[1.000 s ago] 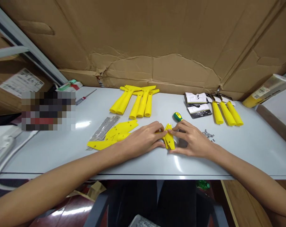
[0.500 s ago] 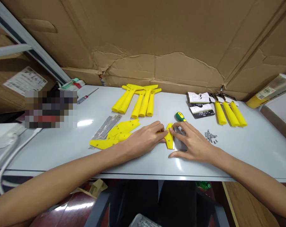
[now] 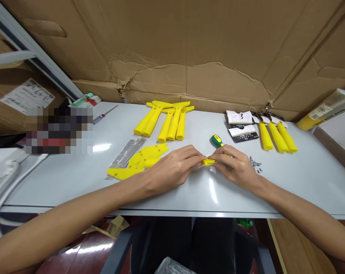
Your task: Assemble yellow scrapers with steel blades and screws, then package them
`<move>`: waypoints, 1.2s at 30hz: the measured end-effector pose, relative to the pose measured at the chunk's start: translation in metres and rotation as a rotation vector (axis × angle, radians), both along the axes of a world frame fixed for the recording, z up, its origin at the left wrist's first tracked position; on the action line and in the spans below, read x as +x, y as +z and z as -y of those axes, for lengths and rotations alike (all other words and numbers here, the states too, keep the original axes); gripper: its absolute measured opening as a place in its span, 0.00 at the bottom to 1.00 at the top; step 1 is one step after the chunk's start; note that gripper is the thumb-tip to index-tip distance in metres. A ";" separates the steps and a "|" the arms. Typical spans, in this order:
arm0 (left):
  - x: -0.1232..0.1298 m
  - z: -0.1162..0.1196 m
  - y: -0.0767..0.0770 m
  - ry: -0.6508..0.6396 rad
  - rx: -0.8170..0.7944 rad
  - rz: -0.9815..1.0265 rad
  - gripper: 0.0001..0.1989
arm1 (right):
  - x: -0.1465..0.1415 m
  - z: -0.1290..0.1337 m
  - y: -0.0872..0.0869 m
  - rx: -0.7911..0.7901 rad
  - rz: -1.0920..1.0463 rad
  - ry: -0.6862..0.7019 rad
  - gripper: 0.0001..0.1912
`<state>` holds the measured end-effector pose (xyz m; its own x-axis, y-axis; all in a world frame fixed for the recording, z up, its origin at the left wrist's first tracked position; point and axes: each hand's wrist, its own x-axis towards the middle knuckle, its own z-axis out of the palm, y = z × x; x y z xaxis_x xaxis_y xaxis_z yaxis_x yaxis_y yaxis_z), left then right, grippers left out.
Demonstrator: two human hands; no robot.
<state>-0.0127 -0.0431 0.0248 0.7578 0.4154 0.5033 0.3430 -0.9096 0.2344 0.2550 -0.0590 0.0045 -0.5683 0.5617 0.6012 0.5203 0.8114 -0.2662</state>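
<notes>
My left hand (image 3: 179, 165) and my right hand (image 3: 232, 165) are both closed on a yellow plastic scraper (image 3: 208, 162), fingertips pinching it from either side. Its end or edge faces me, and the fingers cover most of it. Just behind the right hand lies a green and yellow screwdriver handle (image 3: 216, 140). Beside my left forearm are flat yellow plastic plates (image 3: 146, 155) with holes. Thin metal blades (image 3: 131, 152) rest partly beneath these plates. A small heap of screws (image 3: 255, 164) sits to the right of my right hand.
Several yellow T-shaped handles (image 3: 172, 121) lie at the back. Yellow-handled scrapers (image 3: 278, 139) and black-and-white cards (image 3: 242, 127) lie back right. A second screwdriver (image 3: 104, 115) is at the back left, white cables (image 3: 16, 186) at the left edge. Cardboard (image 3: 189, 49) stands behind the table (image 3: 166, 198).
The scraper has been turned from its broad face, with holes and blade edge showing, to nearly edge-on. My right hand's spread fingers have closed in on it.
</notes>
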 end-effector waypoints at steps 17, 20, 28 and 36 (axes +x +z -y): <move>0.006 0.007 0.018 0.194 -0.540 0.222 0.04 | -0.013 0.016 0.016 -0.320 -0.193 0.037 0.09; 0.006 0.005 0.018 0.184 -0.584 0.222 0.06 | -0.014 0.016 0.016 -0.378 -0.173 0.036 0.11; 0.007 0.003 0.018 0.178 -0.672 0.209 0.09 | -0.014 0.016 0.016 -0.572 -0.213 0.004 0.13; 0.005 -0.006 0.017 0.162 -0.928 0.246 0.14 | -0.011 0.014 0.022 -0.787 -0.280 -0.032 0.08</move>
<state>-0.0077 -0.0371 0.0416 0.5738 0.8168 0.0603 0.2931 -0.2735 0.9161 0.2437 -0.0734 0.0265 -0.4330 0.8899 0.1435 0.3703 0.3208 -0.8718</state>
